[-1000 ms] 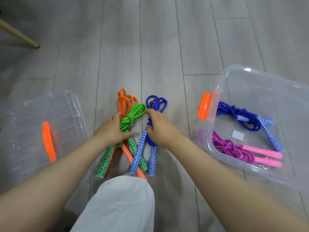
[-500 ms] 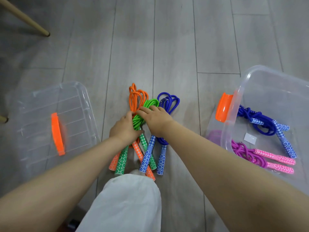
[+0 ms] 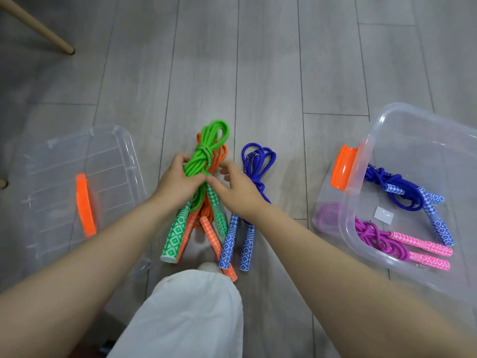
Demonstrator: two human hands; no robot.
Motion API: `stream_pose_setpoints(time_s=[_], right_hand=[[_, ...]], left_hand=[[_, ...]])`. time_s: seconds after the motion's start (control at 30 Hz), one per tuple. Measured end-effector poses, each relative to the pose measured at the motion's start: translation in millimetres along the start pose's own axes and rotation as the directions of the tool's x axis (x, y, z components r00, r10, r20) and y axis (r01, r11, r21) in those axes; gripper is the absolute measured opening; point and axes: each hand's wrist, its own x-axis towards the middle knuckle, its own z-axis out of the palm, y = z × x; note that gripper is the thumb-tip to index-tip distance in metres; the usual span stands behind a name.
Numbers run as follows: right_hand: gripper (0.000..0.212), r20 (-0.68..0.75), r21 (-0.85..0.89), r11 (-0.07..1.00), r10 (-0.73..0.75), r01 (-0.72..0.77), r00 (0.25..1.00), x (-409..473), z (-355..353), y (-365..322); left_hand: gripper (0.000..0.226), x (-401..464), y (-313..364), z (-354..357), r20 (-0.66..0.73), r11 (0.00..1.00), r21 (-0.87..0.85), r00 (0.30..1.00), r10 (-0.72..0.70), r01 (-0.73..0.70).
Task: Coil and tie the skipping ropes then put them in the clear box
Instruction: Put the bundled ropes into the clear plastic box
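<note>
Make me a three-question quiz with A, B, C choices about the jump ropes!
1. Where is the pink rope?
A. in the clear box
B. on the lid
C. in a hand

2. How many ropes lie in the box?
A. one
B. two
C. four

3. What does the left hand grip?
A. the orange rope
B. nothing
C. the green rope

Answers: 1 A, it lies on the box's bottom. 2 B, pink and a blue rope. 3 C, its fingers curl round the green coil.
</note>
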Motion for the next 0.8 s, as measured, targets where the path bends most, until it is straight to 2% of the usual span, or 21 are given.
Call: stream_pose_setpoints(time_s=[0.07,0.17,0.27,0.43,0.53,0.6,0.7,0.8], right_hand=[[0.071,0.073,0.143,0.986,0.072,-0.082,0.995,-6.7,0.7,-8.8],[0.053,0.147,0.316,0.944,0.054,-0.099,0.988,-13.1,-11.6,-17.4],[0.046,0.162,0.429,0.902,-0.021,-0.051,0.986,-19.2,-31.7,-20.0],[0.057,0.171,0.470,0.881,-0.043,-0.044,0.984,-36.9,-61.1,-28.7],[0.035,0.180,0.482,0.875,-0.035,-0.057,0.983,-49.4,-88.8,-35.7],[0.025,0.177,0.497,0.866,-0.038,-0.056,0.983,-60.4,-109.7,-37.5],[0.017,0.195,0.552,0.830,-0.032,-0.083,0.980,-77.7,-135.6,-36.0],[0.020,0.230,0.523,0.847,-0.031,-0.097,0.973,-98.4,-173.2,-23.5]], left_hand=[[0.035,0.8,14.2,-2.8,0.002,0.974,-0.224,0.999,-0.041,0.040],[0.036,-0.1,34.7,-3.7,0.087,0.835,-0.540,0.994,-0.063,0.101],[0.033,-7.4,56.0,1.8,0.140,0.693,-0.706,0.988,-0.067,0.147],[0.032,-18.1,91.7,23.1,0.169,0.635,-0.755,0.984,-0.047,0.160],[0.063,-25.2,110.7,30.8,0.237,0.627,-0.759,0.972,0.010,0.178],[0.067,-31.7,125.5,38.5,0.278,0.641,-0.750,0.957,0.081,0.163],[0.046,-34.8,143.0,42.8,0.299,0.684,-0.725,0.929,0.216,0.074],[0.019,-37.6,162.9,53.9,0.186,0.809,-0.578,0.947,0.262,-0.110]])
